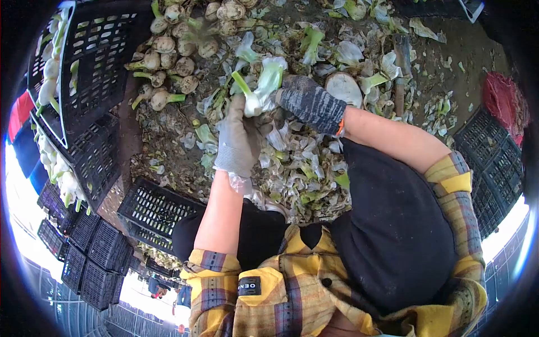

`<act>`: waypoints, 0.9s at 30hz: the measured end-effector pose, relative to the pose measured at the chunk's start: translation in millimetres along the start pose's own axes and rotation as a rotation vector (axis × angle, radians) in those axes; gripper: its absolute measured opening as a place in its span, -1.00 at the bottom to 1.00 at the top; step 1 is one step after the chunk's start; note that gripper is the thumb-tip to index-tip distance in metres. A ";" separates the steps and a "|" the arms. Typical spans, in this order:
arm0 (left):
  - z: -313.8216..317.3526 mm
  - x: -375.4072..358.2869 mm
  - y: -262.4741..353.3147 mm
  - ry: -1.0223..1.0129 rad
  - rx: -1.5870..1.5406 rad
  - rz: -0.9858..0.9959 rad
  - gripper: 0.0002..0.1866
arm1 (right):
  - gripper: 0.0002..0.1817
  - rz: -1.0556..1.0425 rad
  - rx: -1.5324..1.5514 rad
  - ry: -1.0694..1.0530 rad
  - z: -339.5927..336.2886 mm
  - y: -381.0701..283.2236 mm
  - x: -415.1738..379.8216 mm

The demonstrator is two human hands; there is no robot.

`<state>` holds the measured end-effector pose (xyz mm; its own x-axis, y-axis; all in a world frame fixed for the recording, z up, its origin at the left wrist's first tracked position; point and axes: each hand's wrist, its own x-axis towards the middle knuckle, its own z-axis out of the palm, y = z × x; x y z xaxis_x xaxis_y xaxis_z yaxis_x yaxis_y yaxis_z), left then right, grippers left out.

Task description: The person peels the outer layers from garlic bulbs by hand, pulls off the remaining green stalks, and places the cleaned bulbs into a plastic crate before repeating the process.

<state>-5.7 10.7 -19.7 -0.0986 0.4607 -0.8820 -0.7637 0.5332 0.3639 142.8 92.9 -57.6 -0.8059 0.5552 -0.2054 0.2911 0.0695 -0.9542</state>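
Note:
Near the upper middle, my left hand (238, 140), in a pale grey glove, grips a white garlic bulb (254, 105) with a short green stem pointing up and left. Loose white-green outer skin (270, 76) hangs from the bulb's right side. My right hand (309, 102), in a dark striped knit glove, has its fingers closed at the edge of that skin. Its fingertips are partly hidden. Beyond my right hand lies a round pale disc (343, 89). Peeled skins (303, 174) cover the ground below both hands.
Untrimmed bulbs (168, 56) are heaped at the upper left. Black crates (92, 73) stand at the left, one holding cleaned bulbs (50, 73). Another crate (157, 208) sits by my left knee. More crates (491, 163) and a red net bag (502, 104) are at the right.

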 end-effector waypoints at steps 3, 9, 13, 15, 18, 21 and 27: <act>3.5 -0.9 -4.7 0.010 -0.001 0.080 -0.60 | -0.81 -0.194 -0.368 -0.017 2.7 1.7 -0.5; 3.3 -1.9 0.7 -0.021 -0.065 0.156 -0.53 | -0.76 0.107 0.243 -0.096 6.0 13.5 1.1; 10.0 -6.8 2.3 0.064 0.105 0.123 -0.52 | -0.74 0.021 0.126 -0.007 7.9 15.9 0.3; 15.7 -11.6 1.0 0.154 0.529 0.306 -0.49 | -0.76 0.017 -0.072 0.066 7.2 8.8 1.0; 17.8 -7.6 -12.4 0.257 0.969 0.686 -0.48 | -0.71 0.040 0.046 0.167 8.9 -3.2 2.6; 13.8 -1.0 -13.8 0.280 0.896 0.671 -0.42 | -0.69 0.012 0.075 0.199 15.6 -10.1 0.3; 13.2 -2.5 2.1 0.272 0.173 0.220 -0.53 | -0.71 0.104 0.424 0.021 7.4 -6.4 4.0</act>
<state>1.3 20.1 -12.7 -0.4310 0.3847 -0.8162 -0.5892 0.5651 0.5775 133.9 88.6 -54.0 -0.7718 0.5579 -0.3051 0.1298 -0.3315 -0.9345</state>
